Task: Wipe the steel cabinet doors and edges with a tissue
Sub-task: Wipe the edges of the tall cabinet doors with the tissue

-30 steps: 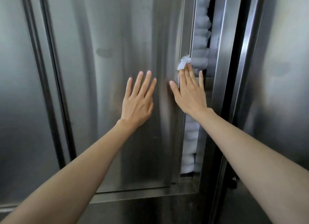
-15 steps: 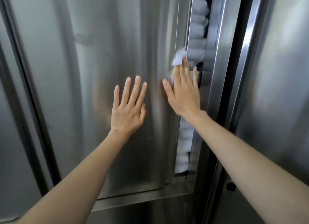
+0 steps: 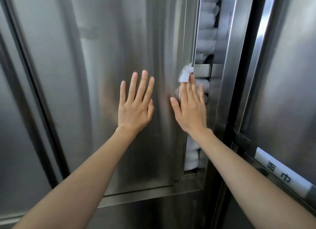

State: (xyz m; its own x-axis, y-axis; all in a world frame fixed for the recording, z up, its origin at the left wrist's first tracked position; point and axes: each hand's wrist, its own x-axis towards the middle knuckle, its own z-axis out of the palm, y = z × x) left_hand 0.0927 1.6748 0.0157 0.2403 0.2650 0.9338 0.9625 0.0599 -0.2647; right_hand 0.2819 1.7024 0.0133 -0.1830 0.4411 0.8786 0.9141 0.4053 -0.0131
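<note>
- Right hand (image 3: 190,109): fingers straight, close together, flat against the steel, thumb splayed out toward 9 o'clock. They pin a white tissue (image 3: 185,75) against the metal rather than pinching it; most of it is hidden under the fingers, with a crumpled tuft poking out past the tips at 12 o'clock.
- Tissue sits right on the door edge (image 3: 188,40), the vertical strip where the door (image 3: 111,57) meets the open gap.
- Left hand (image 3: 136,109): empty, fingers straight and slightly fanned, palm laid flat on the door face at 9 o'clock from the right hand, near but apart. Looks like bracing the door; that is a guess.
- Key relation: the edge runs 12 to 6 o'clock, long axis vertical, and continues beyond the right fingertips at 12. Right hand is the nearer one and already on it, so the likely next stroke is straight along that line, up or down. Which way cannot be told.
- Through the gap at 1 o'clock from the tissue: a stack of white rolled towels (image 3: 207,28) inside, more below the wrist, and a steel shelf bar (image 3: 207,70) just beside the tuft.
- Risk, as judgement: tuft could snag on the shelf bar end.
- Further out at 3 to 4 o'clock, the neighbouring door (image 3: 290,74) carries a white label strip (image 3: 280,173) with two printed characters reading 面巾. No brand seen.
- Task progress: mid-wipe on edge; rest unclear.
</note>
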